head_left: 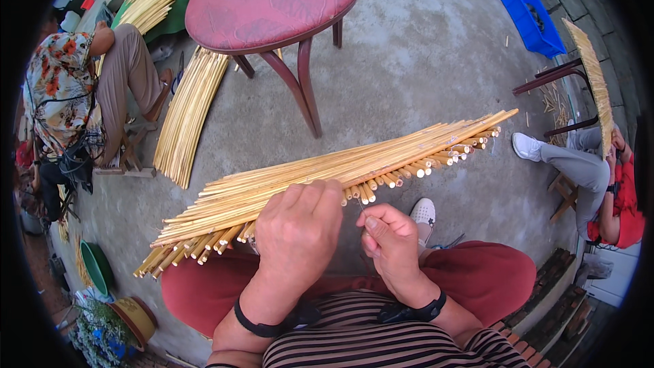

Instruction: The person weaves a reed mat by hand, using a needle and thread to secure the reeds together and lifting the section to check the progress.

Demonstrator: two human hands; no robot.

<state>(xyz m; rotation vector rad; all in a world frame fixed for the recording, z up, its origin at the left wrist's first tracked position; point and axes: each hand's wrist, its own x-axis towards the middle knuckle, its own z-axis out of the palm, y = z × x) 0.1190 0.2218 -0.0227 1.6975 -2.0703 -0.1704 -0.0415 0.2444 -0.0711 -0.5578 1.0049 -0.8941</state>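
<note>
The left hand (296, 232) is closed over the near edge of a slanting mat of straw stalks (327, 165), knuckles up. The mat spreads to both sides of that hand, over the lap, its cut ends facing the body. Just to the right of it, the right hand (392, 242) is curled with thumb against forefinger, pinching a thin thread (360, 206) that runs up to the stalk ends. Each wrist wears a black band, the left band (253, 324) behind the left hand and the right band (421, 311) behind the right.

Near the right hand, beyond its knuckles, a white shoe (424, 211) bears small dark marks, too small to make out. Well beyond both hands stands a stool (272, 3) with a faintly patterned red seat. Far to the left of the left hand sits a person in a flowered shirt (58, 85); far to the right of the right hand, a person in a red top (628, 197) holds a flat straw panel (589, 78).
</note>
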